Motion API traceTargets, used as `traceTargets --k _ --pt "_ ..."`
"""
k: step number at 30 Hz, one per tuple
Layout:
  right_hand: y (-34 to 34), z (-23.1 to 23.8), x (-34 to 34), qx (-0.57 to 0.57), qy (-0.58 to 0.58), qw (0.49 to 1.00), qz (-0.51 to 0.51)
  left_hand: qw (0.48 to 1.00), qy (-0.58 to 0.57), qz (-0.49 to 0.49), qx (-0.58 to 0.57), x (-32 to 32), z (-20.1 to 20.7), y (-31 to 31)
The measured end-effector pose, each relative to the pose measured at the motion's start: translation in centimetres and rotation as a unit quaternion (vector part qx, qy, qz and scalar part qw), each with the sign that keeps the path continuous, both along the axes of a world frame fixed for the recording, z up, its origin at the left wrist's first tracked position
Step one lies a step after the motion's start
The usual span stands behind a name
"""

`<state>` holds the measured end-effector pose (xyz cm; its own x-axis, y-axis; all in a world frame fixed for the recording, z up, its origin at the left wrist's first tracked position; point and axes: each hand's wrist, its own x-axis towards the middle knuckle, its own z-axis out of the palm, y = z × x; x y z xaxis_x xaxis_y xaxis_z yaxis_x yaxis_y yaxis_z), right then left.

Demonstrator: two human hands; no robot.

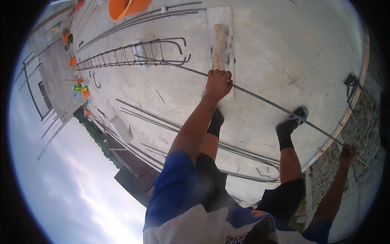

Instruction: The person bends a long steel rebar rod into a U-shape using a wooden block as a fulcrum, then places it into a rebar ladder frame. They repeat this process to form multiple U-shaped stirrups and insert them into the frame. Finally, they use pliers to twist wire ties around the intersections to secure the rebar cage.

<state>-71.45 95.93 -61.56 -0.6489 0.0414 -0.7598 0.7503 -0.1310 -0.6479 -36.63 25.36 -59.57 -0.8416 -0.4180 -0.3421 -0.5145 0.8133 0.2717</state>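
A long, thin steel reinforcing bar slants across the view, its far end near the hooked ends of a rebar cage on the concrete. My left hand is closed round the bar near the middle of the view. Further along, at the right, my right hand grips the same bar close to the slab's edge. Just beyond my left hand lies a wooden block on a pale board. The bar passes over my right shoe.
Loose steel bars lie on the slab beside and behind my feet. An orange tub stands at the far left. Dark cord or wire rests near the right slab edge, with a stone wall past it.
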Motion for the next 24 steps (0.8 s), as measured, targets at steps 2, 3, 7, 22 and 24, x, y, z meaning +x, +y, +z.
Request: traceTargets --k 2,3,7,22,24 --pt "-3.7 -0.3 1.7 -0.085 -0.085 0.989 -0.082 0.992 -0.093 -0.013 0.083 -0.9 0.6 3.5" --pt "-5.0 -1.1 2.8 -0.068 -0.093 0.989 -0.089 0.996 -0.008 -0.033 0.08 -0.9 0.5 5.1" --pt "-10.2 -1.9 4.2 0.012 -0.087 0.992 -0.093 0.997 -0.003 0.014 0.071 -1.8 -0.2 6.4" --pt "-21.3 -10.0 12.3 0.123 0.022 0.955 0.27 0.962 -0.083 -0.068 0.251 -12.7 -3.9 20.7" --pt "-22.2 -11.1 13.4 0.111 0.021 0.932 0.346 0.959 -0.042 -0.051 0.275 -13.7 -6.7 25.3"
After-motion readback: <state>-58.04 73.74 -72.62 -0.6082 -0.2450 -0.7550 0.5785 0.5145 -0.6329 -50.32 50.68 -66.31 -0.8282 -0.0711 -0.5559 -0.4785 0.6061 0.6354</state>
